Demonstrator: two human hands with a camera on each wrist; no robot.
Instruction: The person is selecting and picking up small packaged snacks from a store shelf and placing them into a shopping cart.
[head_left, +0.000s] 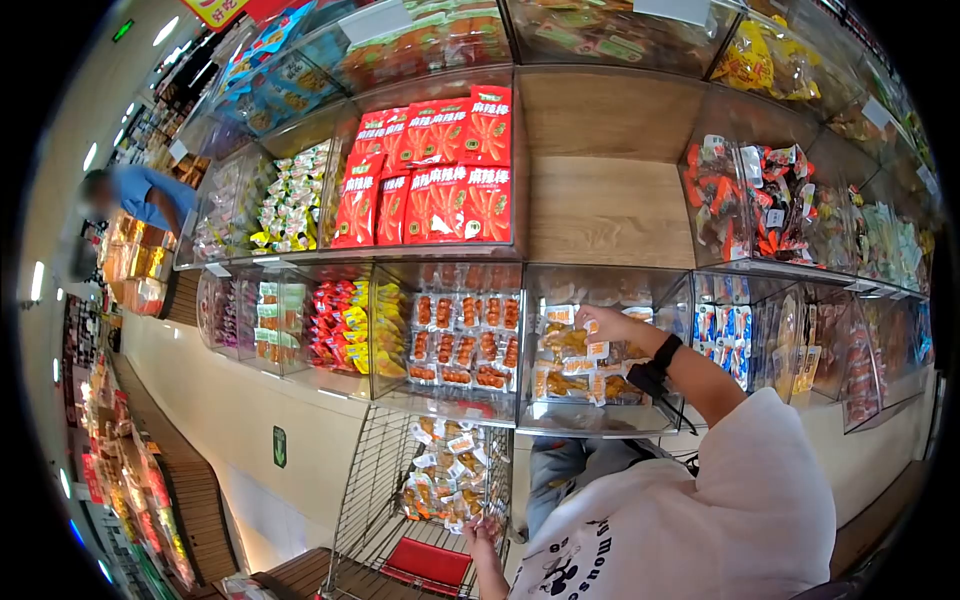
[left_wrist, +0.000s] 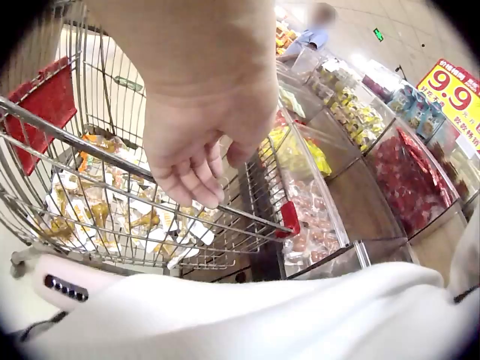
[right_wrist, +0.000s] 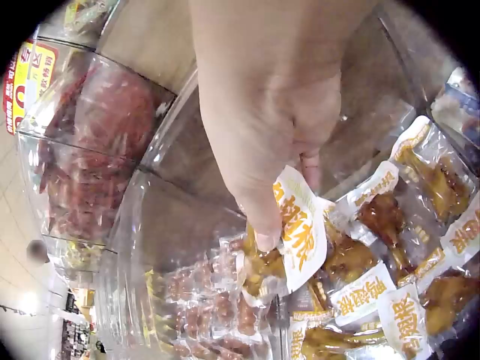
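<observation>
My right hand (head_left: 603,326) reaches into a clear bin (head_left: 600,418) of sealed snack packets. In the right wrist view, its thumb and fingers pinch a clear packet (right_wrist: 298,238) with a white label and orange lettering, with brown drumstick-like meat inside. Similar drumstick packets (right_wrist: 352,259) lie below and beside it. My left hand (left_wrist: 196,154) hangs with loosely bent fingers by the rim of a wire shopping cart (left_wrist: 112,159), holding nothing. Inside the cart lies a heap of the same kind of packets (head_left: 445,470).
Left of the bin, another holds packets of reddish-brown snacks (head_left: 465,340). Red snack bags (head_left: 430,175) fill a bin above, beside a bare wooden shelf (head_left: 600,190). The cart has a red panel (head_left: 428,563). A person in blue (head_left: 150,195) stands far left.
</observation>
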